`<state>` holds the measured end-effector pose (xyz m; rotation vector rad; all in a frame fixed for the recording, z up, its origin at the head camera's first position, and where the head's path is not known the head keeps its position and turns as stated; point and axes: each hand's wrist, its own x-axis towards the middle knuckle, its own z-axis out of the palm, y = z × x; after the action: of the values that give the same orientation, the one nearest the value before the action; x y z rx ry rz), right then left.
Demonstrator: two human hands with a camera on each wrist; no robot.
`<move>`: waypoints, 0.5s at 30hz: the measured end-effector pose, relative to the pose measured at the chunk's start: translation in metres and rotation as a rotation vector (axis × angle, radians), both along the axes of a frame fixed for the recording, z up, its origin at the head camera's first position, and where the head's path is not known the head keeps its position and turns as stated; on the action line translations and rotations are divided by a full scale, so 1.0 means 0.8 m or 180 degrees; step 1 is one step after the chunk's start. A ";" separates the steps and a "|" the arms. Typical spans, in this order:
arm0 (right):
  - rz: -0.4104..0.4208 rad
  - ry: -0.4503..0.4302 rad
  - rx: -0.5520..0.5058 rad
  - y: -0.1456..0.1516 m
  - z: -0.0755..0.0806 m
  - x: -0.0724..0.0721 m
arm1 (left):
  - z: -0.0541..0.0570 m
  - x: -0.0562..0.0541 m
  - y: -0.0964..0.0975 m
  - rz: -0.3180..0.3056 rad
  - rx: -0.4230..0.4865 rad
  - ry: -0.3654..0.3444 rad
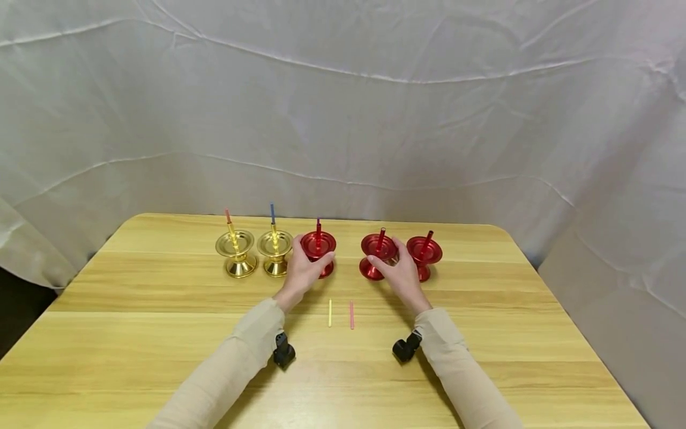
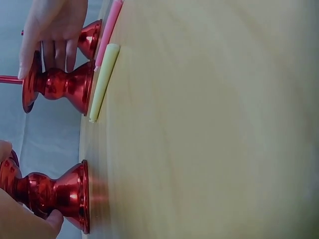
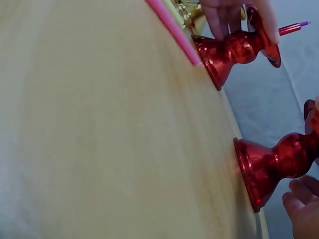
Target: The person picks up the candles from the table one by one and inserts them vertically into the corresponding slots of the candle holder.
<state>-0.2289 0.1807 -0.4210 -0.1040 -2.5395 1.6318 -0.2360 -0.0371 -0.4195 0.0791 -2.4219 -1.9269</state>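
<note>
My left hand point(image 1: 303, 271) holds a red metallic candle holder point(image 1: 318, 244) by its upper dish, thumb in front and fingers behind. A purple tip pokes from this holder's central tube. To its right, my right hand point(image 1: 402, 275) has thumb and fingers around the dish of a second red candle holder point(image 1: 370, 269), whose tube point(image 1: 381, 238) shows an open top. Both bases stand upright at the table in the wrist views. A yellow stick point(image 1: 330, 313) and a pink stick point(image 1: 352, 314) lie nearly parallel between my forearms, in front of the holders.
Two gold candle holders point(image 1: 240, 267) stand at the left, one with a red stick point(image 1: 227, 215), the other with a blue stick point(image 1: 272, 213). Another red candle holder point(image 1: 423, 273) is just right of my right hand. Behind the wooden table point(image 1: 161, 333) hangs a pale cloth point(image 1: 343, 119).
</note>
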 end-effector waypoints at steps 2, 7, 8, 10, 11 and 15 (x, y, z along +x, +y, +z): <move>-0.0013 0.0036 -0.0046 0.001 -0.002 0.000 | 0.000 -0.001 0.001 0.0008 -0.0007 0.0003; 0.0001 0.0069 -0.0103 0.002 -0.006 -0.001 | 0.004 0.001 0.006 0.0134 0.0049 -0.0036; 0.0002 0.0076 -0.0119 0.002 -0.006 -0.001 | 0.005 0.002 0.007 0.0157 0.0075 -0.0051; -0.0007 0.0080 -0.0143 0.001 -0.006 -0.001 | 0.009 0.004 0.009 0.0195 0.0116 -0.0089; -0.0008 0.0087 -0.0163 0.001 -0.007 -0.002 | 0.010 0.005 0.010 0.0212 0.0124 -0.0108; 0.0012 0.0095 -0.0232 0.000 -0.007 -0.002 | 0.011 0.006 0.011 0.0244 0.0094 -0.0157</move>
<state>-0.2302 0.1807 -0.4265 -0.0809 -2.4604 1.7144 -0.2308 -0.0286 -0.4110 0.2197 -2.3833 -1.9506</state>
